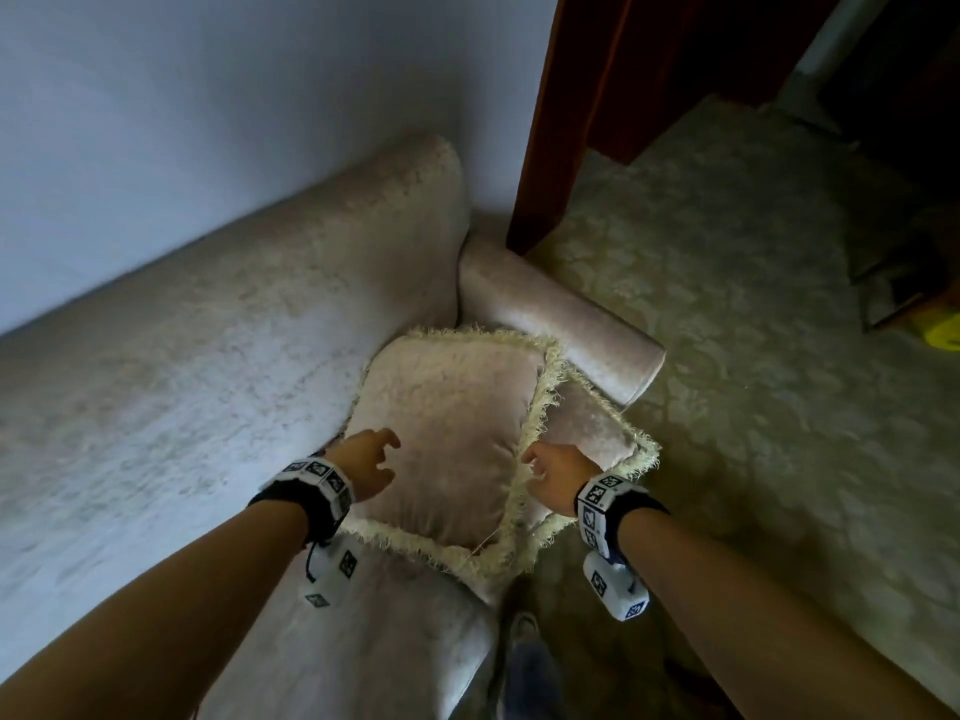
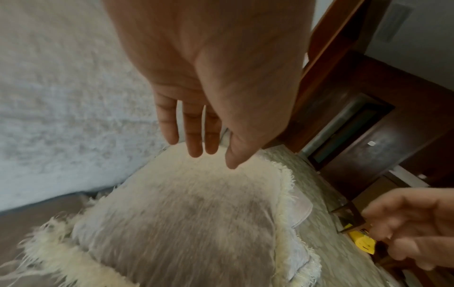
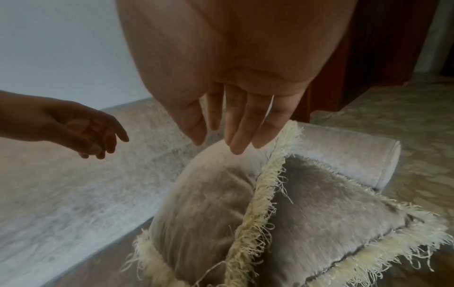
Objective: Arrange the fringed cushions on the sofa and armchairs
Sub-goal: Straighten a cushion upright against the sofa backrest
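Two pale pink cushions with cream fringe lie stacked at the sofa's right end, against the rolled armrest (image 1: 566, 324). The upper cushion (image 1: 447, 439) (image 2: 186, 223) (image 3: 209, 205) partly covers the lower cushion (image 1: 592, 433) (image 3: 326, 209), which sticks out to the right. My left hand (image 1: 371, 462) (image 2: 196, 132) hovers over the upper cushion's left side, fingers relaxed and holding nothing. My right hand (image 1: 550, 472) (image 3: 228, 124) hovers at the upper cushion's right fringe, fingers straight and empty. Neither hand visibly touches a cushion.
The sofa's backrest (image 1: 218, 324) runs along a pale wall on the left. A dark wooden door frame (image 1: 566, 122) stands just behind the armrest. Patterned carpet (image 1: 753, 330) covers the floor to the right, with a yellow object (image 1: 940, 330) and dark furniture at the far right.
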### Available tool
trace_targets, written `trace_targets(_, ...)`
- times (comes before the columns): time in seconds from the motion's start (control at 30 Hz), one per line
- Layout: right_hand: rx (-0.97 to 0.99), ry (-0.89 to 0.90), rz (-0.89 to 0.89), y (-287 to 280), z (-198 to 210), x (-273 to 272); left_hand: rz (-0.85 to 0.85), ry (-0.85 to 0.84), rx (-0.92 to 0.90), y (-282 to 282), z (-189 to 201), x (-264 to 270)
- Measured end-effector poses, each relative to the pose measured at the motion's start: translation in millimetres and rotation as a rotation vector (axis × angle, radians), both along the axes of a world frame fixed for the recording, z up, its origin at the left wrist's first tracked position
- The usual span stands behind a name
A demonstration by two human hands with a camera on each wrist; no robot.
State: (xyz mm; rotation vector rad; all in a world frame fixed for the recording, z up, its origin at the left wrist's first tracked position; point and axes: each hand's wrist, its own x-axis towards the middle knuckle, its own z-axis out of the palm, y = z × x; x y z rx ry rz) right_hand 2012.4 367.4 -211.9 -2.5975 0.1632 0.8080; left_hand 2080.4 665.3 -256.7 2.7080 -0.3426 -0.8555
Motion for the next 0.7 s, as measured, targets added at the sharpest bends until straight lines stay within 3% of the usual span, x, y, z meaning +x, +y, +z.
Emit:
trace_targets(0.17, 0.013, 0.103, 0.11, -17.0, -57.0, 52.1, 0.156, 0.011, 0.059, -1.7, -58.1, 3.6)
trace_targets(0.33, 0.093, 0.026, 0.02, -21.9, -113.7, 87.5, 0.405, 0.024, -0.008, -2.3, -112.2, 15.4)
trace_targets(0.53, 0.114, 0.067, -0.073, -12.4, -166.5, 115.1, 0.322, 0.064, 0.109, 26.5, -164.3, 65.8)
trace_targets(0.7, 0.106, 0.065, -0.146, -7.2, -208.0, 119.0, 0.42, 0.13, 0.023, 41.7, -205.2, 108.6)
